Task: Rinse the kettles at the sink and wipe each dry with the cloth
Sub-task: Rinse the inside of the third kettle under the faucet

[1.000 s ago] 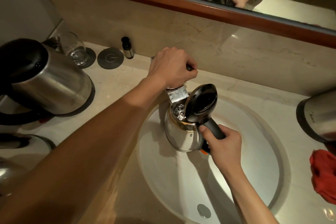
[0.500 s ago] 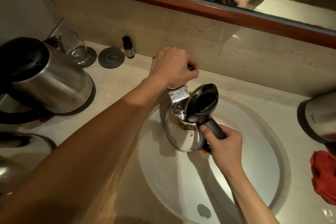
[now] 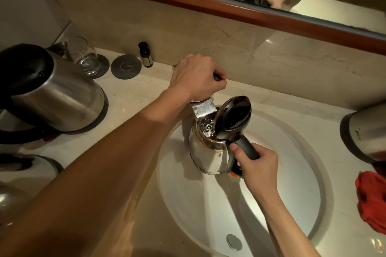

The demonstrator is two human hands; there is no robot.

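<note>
Drain plug [image 3: 234, 242] is seen at the near end of the white sink basin [image 3: 292, 204]; no standing water is made out in the basin. A steel kettle [image 3: 205, 156] is held over the basin, upright, its black lid [image 3: 232, 118] flipped open. Its black handle is gripped by the right hand [image 3: 258, 170], fingers wrapped around it, thumb on top near the lid hinge. Water with bubbles is seen inside the kettle, fed from the flat chrome faucet spout [image 3: 203, 108] right above the opening. The faucet lever is clasped by the left hand [image 3: 195, 76], fingers curled over it; the lever is mostly hidden, only a dark tip shown.

A red cloth [image 3: 372, 204] is bunched on the counter [image 3: 135, 89] at the right edge, well apart from the held kettle. A second kettle [image 3: 364, 133] is cut off at the right, above the cloth. At near left, part of another steel kettle [image 3: 23, 173] is seen; behind it a larger kettle [image 3: 54, 96] with closed black lid is stood on the counter; contents cannot be told. Further back, a clear glass [image 3: 85, 56] is stood on a round dark coaster, apparently with no liquid in it; a second coaster [image 3: 126, 67] is bare beside it, then a small dark bottle [image 3: 145, 54] against the wall. A wood-framed mirror [image 3: 208, 4] is at the far top
</note>
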